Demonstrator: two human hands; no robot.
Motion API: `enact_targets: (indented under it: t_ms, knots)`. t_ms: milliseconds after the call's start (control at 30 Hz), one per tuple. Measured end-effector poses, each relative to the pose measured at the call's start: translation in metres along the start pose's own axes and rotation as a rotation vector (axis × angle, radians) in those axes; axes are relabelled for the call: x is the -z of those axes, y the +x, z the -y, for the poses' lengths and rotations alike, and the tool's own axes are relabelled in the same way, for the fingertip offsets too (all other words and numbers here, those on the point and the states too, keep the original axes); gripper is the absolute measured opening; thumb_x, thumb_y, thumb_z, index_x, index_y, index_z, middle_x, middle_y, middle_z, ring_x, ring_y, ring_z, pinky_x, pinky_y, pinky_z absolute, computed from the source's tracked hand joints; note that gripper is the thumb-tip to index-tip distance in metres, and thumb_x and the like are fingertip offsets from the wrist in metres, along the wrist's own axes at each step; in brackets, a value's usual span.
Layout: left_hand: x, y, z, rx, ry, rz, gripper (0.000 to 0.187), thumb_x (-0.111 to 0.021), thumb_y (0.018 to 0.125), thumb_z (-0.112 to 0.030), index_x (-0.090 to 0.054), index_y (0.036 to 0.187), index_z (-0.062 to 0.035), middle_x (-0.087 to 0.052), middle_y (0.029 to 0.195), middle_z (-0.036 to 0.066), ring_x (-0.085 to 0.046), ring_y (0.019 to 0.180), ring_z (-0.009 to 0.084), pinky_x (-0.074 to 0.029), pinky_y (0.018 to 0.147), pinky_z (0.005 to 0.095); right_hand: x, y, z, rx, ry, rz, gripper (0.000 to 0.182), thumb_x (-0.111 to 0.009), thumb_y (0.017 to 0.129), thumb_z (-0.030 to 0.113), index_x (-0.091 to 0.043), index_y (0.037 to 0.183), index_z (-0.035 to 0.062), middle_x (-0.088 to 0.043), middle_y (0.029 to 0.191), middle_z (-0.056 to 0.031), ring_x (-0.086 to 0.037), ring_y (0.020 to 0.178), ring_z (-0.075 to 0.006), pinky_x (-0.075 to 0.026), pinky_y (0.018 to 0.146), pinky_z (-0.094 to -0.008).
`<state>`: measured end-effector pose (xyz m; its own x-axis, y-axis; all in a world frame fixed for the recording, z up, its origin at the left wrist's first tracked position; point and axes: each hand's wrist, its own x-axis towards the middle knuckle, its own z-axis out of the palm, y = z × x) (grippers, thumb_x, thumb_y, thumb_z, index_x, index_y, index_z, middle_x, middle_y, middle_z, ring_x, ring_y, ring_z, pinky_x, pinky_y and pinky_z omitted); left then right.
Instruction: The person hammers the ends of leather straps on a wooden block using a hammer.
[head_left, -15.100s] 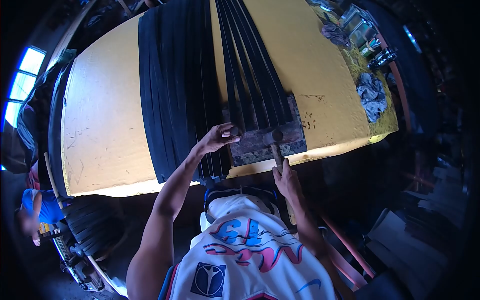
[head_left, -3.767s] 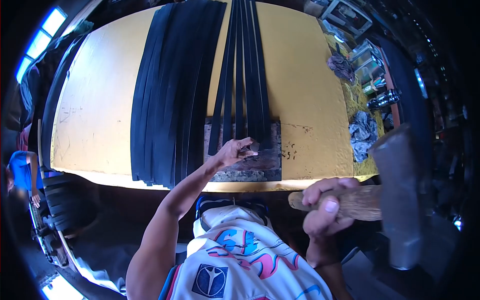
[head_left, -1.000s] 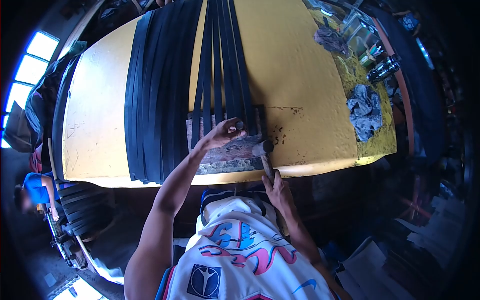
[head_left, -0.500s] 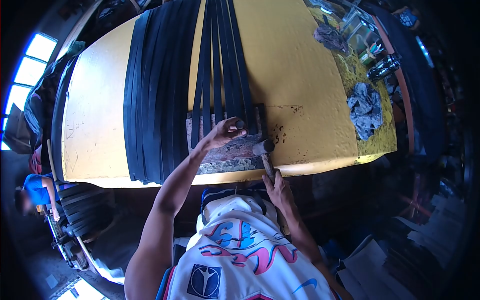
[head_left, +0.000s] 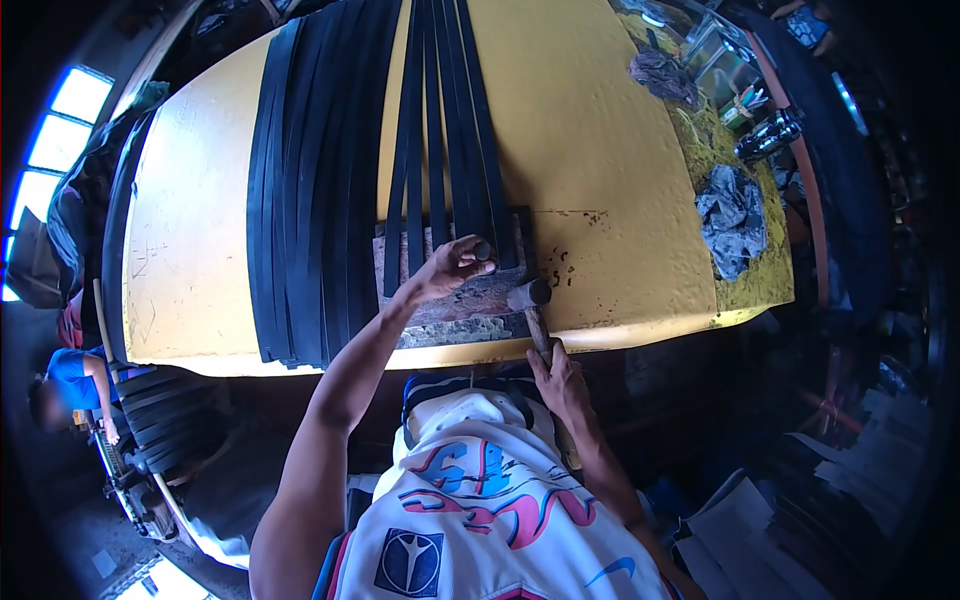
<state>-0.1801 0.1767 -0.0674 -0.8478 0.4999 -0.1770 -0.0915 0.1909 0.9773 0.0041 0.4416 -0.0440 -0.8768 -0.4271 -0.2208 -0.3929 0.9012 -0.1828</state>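
Observation:
My left hand point(head_left: 445, 272) is closed around a short dark punch-like tool point(head_left: 482, 250), its round end facing up. The tool stands over the end of one of several loose black straps point(head_left: 434, 140). Those strap ends lie on a worn wooden board point(head_left: 450, 304) at the table's near edge. My right hand point(head_left: 563, 388) grips the handle of a hammer point(head_left: 530, 294). The hammer's head is over the board's right edge, to the right of the tool and apart from it. The tool's lower end is hidden by my fingers.
A thick row of black straps point(head_left: 315, 180) lies left of the board on the yellow table point(head_left: 610, 160). Crumpled dark cloth point(head_left: 731, 222), a black flashlight-like object point(head_left: 768, 134) and a pen holder point(head_left: 740, 108) are on the right. A person in blue point(head_left: 72, 380) is at lower left.
The hammer and my right hand have shifted very slightly. My left hand and the tool stay in nearly the same place.

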Motion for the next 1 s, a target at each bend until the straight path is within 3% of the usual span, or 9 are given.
enact_targets:
  t_ms: [133, 300, 500, 567, 600, 667, 767, 900, 1000]
  knots:
    - [-0.003, -0.003, 0.003, -0.037, 0.026, -0.012, 0.026, -0.071, 0.089, -0.019, -0.061, 0.110, -0.0062, -0.067, 0.104, 0.002, -0.062, 0.105, 0.0132, -0.048, 0.096, 0.0313, 0.007, 0.004, 0.005, -0.080, 0.229, -0.026, 0.035, -0.048, 0.098, 0.024, -0.052, 0.128, 0.0063, -0.054, 0.103, -0.0297, -0.064, 0.071, -0.0420, -0.055, 0.061, -0.0453]
    - [-0.008, -0.013, -0.005, -0.057, 0.052, -0.036, 0.025, -0.070, 0.089, -0.014, -0.063, 0.112, -0.0064, -0.070, 0.103, 0.002, -0.062, 0.104, 0.0109, -0.047, 0.095, 0.0306, 0.034, 0.014, 0.016, -0.445, 0.614, -0.001, 0.046, -0.050, 0.097, 0.043, -0.049, 0.117, 0.0019, -0.063, 0.070, -0.0277, -0.065, 0.074, -0.0471, -0.053, 0.061, -0.0520]
    - [-0.011, -0.028, -0.012, -0.210, 0.251, -0.121, 0.033, -0.072, 0.087, -0.028, -0.062, 0.112, -0.0090, -0.072, 0.096, 0.011, -0.071, 0.087, 0.0248, -0.053, 0.075, 0.0346, 0.142, 0.028, 0.045, -0.315, 0.659, -0.189, 0.045, -0.055, 0.096, 0.041, -0.051, 0.117, 0.0016, -0.064, 0.072, -0.0268, -0.065, 0.076, -0.0477, -0.053, 0.062, -0.0509]
    - [-0.009, -0.029, -0.015, -0.243, 0.290, -0.127, 0.036, -0.072, 0.087, -0.029, -0.062, 0.116, -0.0099, -0.072, 0.098, 0.013, -0.071, 0.090, 0.0276, -0.053, 0.076, 0.0359, 0.201, 0.029, 0.064, -0.264, 0.731, -0.421, 0.034, -0.059, 0.094, 0.034, -0.058, 0.097, 0.0000, -0.063, 0.069, -0.0194, -0.065, 0.064, -0.0356, -0.050, 0.056, -0.0395]
    - [-0.008, -0.029, -0.015, -0.242, 0.283, -0.124, 0.038, -0.072, 0.086, -0.031, -0.062, 0.117, -0.0103, -0.072, 0.099, 0.014, -0.070, 0.091, 0.0302, -0.054, 0.075, 0.0380, 0.222, 0.020, 0.062, -0.311, 0.705, -0.302, 0.028, -0.058, 0.094, 0.028, -0.057, 0.096, 0.0000, -0.061, 0.068, -0.0120, -0.062, 0.058, -0.0229, -0.047, 0.053, -0.0325]
    - [-0.009, -0.030, -0.015, -0.232, 0.282, -0.131, 0.038, -0.073, 0.086, -0.031, -0.063, 0.116, -0.0098, -0.072, 0.098, 0.014, -0.071, 0.089, 0.0299, -0.055, 0.074, 0.0387, 0.248, 0.023, 0.066, 0.077, 0.690, -0.707, 0.025, -0.056, 0.095, 0.025, -0.056, 0.094, -0.0003, -0.053, 0.063, -0.0028, -0.049, 0.052, -0.0119, -0.042, 0.050, -0.0263]
    - [-0.010, -0.028, -0.008, -0.244, 0.321, -0.160, 0.039, -0.073, 0.085, -0.032, -0.063, 0.114, -0.0090, -0.071, 0.096, 0.015, -0.070, 0.086, 0.0312, -0.055, 0.073, 0.0397, 0.254, 0.027, 0.083, 0.171, 0.985, -0.807, 0.029, -0.053, 0.096, 0.026, -0.052, 0.104, -0.0019, -0.053, 0.063, -0.0050, -0.051, 0.053, -0.0131, -0.045, 0.051, -0.0282]
    - [-0.005, -0.033, -0.018, -0.200, 0.443, -0.125, 0.038, -0.071, 0.085, -0.032, -0.062, 0.113, -0.0085, -0.070, 0.091, 0.016, -0.069, 0.084, 0.0362, -0.055, 0.072, 0.0403, 0.107, 0.059, 0.066, -0.419, 0.387, -0.042, 0.038, -0.055, 0.096, 0.035, -0.053, 0.104, -0.0024, -0.062, 0.073, -0.0243, -0.066, 0.076, -0.0411, -0.052, 0.064, -0.0494]
    - [0.009, -0.019, -0.011, -0.334, 0.467, -0.208, 0.035, -0.071, 0.084, -0.026, -0.062, 0.113, -0.0070, -0.069, 0.097, 0.016, -0.067, 0.087, 0.0376, -0.055, 0.071, 0.0408, 0.096, 0.047, 0.058, -0.356, 0.406, -0.189, 0.044, -0.052, 0.096, 0.041, -0.051, 0.110, -0.0010, -0.061, 0.070, -0.0297, -0.063, 0.072, -0.0488, -0.050, 0.058, -0.0566]
